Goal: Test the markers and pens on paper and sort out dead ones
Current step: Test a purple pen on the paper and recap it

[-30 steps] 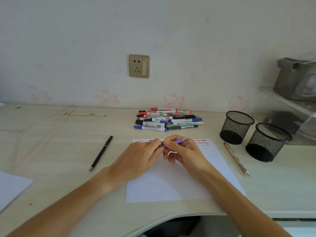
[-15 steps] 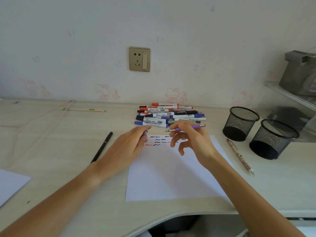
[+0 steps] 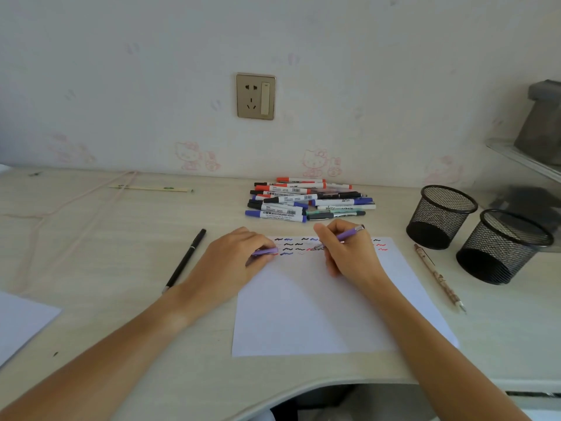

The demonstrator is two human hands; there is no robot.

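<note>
My right hand (image 3: 346, 253) grips a purple pen (image 3: 349, 235) in a writing hold, its tip on the white paper (image 3: 318, 314) among rows of black, blue and red squiggles (image 3: 291, 246). The pen's purple cap (image 3: 264, 252) is held in my left hand (image 3: 230, 262), which rests on the paper's upper left corner. A pile of whiteboard markers and pens (image 3: 306, 200) lies just beyond the paper, by the wall.
Two black mesh pen cups (image 3: 440, 215) (image 3: 501, 247) stand at the right. A patterned pen (image 3: 438, 276) lies right of the paper, a black pen (image 3: 185, 259) left of it. Another sheet (image 3: 21, 323) sits at the left edge. A wooden stick (image 3: 151, 187) lies near the wall.
My hands pulled the cap off the purple pen and parted. The right hand turned the pen and lowered its tip to the paper; the left hand settled on the paper with the cap.
</note>
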